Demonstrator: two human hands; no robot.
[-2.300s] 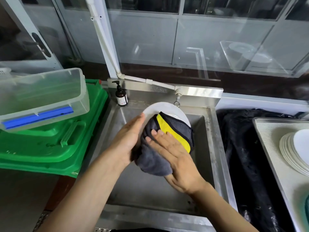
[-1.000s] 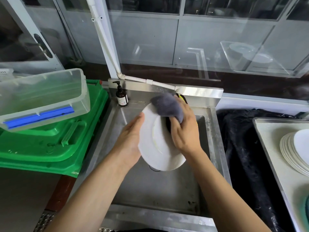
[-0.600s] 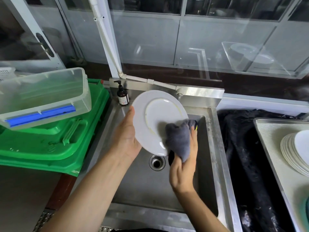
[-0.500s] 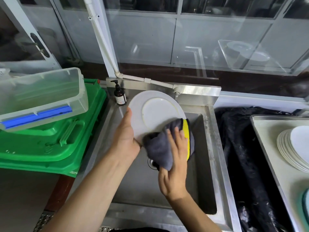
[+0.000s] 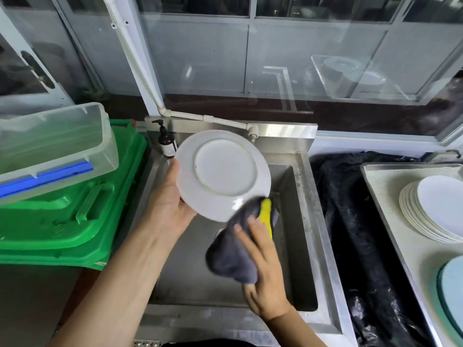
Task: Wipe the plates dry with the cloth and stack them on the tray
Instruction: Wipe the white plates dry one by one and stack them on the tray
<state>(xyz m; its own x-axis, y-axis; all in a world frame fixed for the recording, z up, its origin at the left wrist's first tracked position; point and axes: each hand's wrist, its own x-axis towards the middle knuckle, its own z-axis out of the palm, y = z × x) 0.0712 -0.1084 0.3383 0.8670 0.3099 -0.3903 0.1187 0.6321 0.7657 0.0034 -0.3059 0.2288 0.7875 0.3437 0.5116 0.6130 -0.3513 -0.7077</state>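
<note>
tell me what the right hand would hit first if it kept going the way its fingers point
Likely the lower rim of the white plate: the right hand, holding the grey cloth, points up toward it. Depth is hard to judge.

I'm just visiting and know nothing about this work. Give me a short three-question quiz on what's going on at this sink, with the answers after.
1. True or false: the plate is held with its underside toward the camera.
2. Which hand holds the cloth?
A. left hand
B. right hand
C. neither
3. Fill in: the dried plates are stacked on the ____ to the right of the sink.

Key
1. True: the foot ring shows.
2. B: the right hand grips the cloth at the plate's lower edge, while the left hand holds the plate's left rim.
3. tray
</note>
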